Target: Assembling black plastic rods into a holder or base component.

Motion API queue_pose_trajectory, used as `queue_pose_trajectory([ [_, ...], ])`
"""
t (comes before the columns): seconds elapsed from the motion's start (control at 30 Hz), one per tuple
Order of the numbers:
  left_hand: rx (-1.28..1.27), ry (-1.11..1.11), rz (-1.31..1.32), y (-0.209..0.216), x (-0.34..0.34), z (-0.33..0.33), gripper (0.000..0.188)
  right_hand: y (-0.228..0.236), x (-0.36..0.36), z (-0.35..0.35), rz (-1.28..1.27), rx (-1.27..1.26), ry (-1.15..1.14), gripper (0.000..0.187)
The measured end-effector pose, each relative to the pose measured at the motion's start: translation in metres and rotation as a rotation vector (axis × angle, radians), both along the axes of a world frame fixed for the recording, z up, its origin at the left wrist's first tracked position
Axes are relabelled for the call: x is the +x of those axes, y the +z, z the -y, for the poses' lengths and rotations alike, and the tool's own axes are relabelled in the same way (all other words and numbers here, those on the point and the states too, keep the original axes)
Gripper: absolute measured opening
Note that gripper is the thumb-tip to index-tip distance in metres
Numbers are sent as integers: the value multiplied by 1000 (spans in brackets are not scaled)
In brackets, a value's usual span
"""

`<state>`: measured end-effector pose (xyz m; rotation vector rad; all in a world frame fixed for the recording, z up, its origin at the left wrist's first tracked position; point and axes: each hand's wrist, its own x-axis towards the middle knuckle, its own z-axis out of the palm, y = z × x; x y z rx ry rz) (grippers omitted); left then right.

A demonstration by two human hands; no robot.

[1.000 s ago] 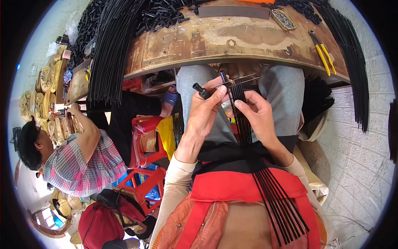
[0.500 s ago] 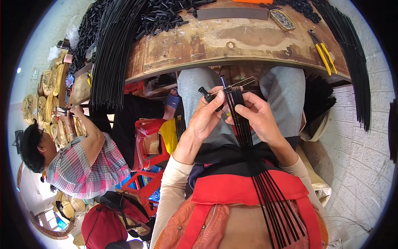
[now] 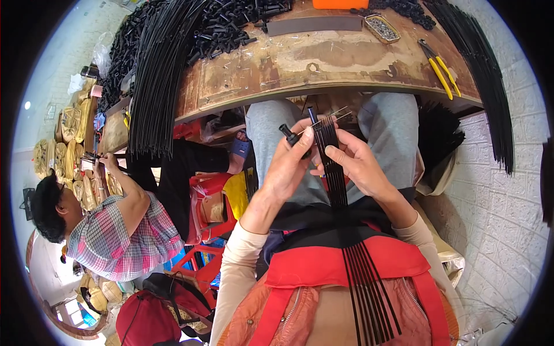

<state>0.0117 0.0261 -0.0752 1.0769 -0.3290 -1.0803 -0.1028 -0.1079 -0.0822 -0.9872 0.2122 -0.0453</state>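
Over my lap, my left hand [image 3: 287,164] is closed with a short black tube with a flared end [image 3: 286,132] in its fingers. Its thumb presses at the top of a row of slim black rods [image 3: 334,179]. My right hand [image 3: 362,167] pinches the same rods from the other side, thumb lying along them. Thin metal wires [image 3: 340,115] cross the rods near their upper ends, and a narrow dark post [image 3: 312,114] stands up beside them. The rods run down over my red and black apron [image 3: 300,268], fanning apart at the lower end. Some fingertips are hidden behind the rods.
Ahead is a worn wooden table [image 3: 231,81] with piled black tubes [image 3: 225,26], a dish of small metal pieces [image 3: 382,29] and yellow-handled pliers [image 3: 441,72]. Long rod bundles [image 3: 156,86] hang over its edge. A co-worker [image 3: 124,230] sits at left; a white wall [image 3: 490,202] is at right.
The view has shifted slightly. Both hands keep nearly the same hold, and the fanned lower ends of the rods have swung a little to the left.
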Motion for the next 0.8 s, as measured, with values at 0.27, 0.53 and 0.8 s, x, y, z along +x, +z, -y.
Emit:
queue_pose_trajectory([
  [0.27, -69, -230, 469, 57, 52, 46, 53, -1, -7, -1, 41, -20, -1, 33],
  [0.53, -29, -17, 161, 20, 39, 21, 43, 3, -8, -2, 15, -23, 0, 36],
  [0.8, 50, 43, 192, 42, 33, 22, 37, 1, -7, -1, 14, -7, -36, 34],
])
